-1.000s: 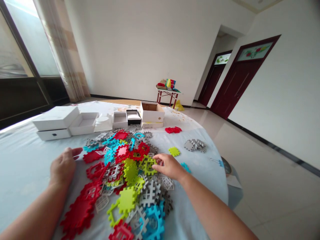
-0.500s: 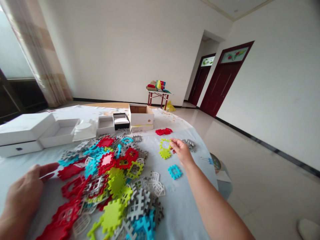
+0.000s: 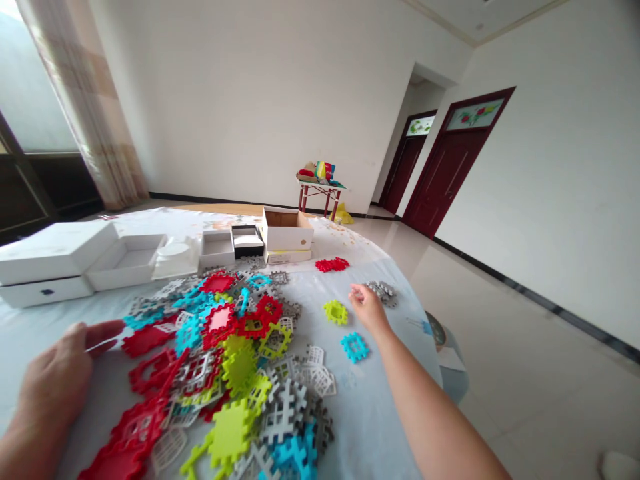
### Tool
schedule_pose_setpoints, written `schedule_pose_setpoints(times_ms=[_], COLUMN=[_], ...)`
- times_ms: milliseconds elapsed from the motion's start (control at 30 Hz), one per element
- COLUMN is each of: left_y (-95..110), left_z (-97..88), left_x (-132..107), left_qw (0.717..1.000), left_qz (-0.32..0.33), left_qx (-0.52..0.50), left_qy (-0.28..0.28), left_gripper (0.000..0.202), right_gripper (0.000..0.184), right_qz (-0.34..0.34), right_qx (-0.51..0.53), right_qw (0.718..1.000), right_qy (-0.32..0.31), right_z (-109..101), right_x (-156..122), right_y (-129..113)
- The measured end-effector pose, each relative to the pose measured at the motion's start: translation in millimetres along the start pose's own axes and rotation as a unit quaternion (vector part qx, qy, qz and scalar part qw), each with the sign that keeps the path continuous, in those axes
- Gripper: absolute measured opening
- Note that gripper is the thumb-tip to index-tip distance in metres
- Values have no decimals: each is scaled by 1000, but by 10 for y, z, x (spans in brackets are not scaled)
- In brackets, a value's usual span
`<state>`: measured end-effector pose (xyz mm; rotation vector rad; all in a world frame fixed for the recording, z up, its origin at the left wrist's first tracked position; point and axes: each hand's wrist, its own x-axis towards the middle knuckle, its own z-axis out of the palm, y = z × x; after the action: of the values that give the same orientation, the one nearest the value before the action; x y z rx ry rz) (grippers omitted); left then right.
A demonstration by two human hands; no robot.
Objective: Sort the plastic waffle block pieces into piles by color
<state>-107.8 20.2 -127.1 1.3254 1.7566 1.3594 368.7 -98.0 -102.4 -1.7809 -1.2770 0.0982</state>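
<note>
My left hand (image 3: 60, 373) is at the left edge of the pile, fingers stretched out and holding nothing. Its fingertips are close to a flat red building tile (image 3: 150, 339). On the right of the table my right hand (image 3: 369, 308) hovers with its fingers curled together, and nothing shows in them. Just left of it lies a lime green interlocking tile (image 3: 335, 312), with a blue tile (image 3: 355, 347) nearer me. Grey tiles (image 3: 384, 293) sit behind this hand, partly hidden, and red tiles (image 3: 332, 265) lie farther back.
A big mixed pile of notched tiles (image 3: 235, 367) in red, green, blue and grey covers the middle of the table. Behind it stand a white box (image 3: 55, 257), several open trays and a carton (image 3: 287, 230). The cloth's rounded edge (image 3: 434, 340) runs along the right.
My right hand has let go of the green tile, which now lies on the table with the other green one, and has drawn slightly away to the right. My left hand keeps its pose.
</note>
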Motion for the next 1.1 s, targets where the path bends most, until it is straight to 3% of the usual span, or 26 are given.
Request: schedule_pose_setpoints(times_ms=[100,267,333,467,700,867,1000,1100], left_y=[148,484,527,390,103,62,-7,-30], left_z=[8,-12,-25,-38,-11,-19,-13,-1], left_x=[-67,-255,-285,-208,-37,-13,34,53], left_qw=[993,992,993,995,996,998,999,999], left_qz=[-99,-121,-118,-89,-76,-51,-37,-38], left_qx=[-61,-34,-28,-37,-41,-27,-5,-10], left_qy=[-8,-4,-11,-35,-38,-32,-35,-37], left_gripper=[58,56,57,57,59,58,58,57], right_gripper=[33,58,58,46,48,39,26,23], right_qz=[-67,-63,-54,-74,-132,-174,-227,-236], right_qx=[-67,-209,-245,-264,-229,-143,-53,-45], right_qw=[995,973,964,957,963,974,966,956], right_qy=[-21,-77,-91,-97,-57,-28,-111,-166], right_z=[-4,45,80,130,151,143,222,340], right_x=[-113,-307,-343,-340,-243,-272,-425,-550], right_y=[-118,-335,-375,-358,-255,-420,-750,-934])
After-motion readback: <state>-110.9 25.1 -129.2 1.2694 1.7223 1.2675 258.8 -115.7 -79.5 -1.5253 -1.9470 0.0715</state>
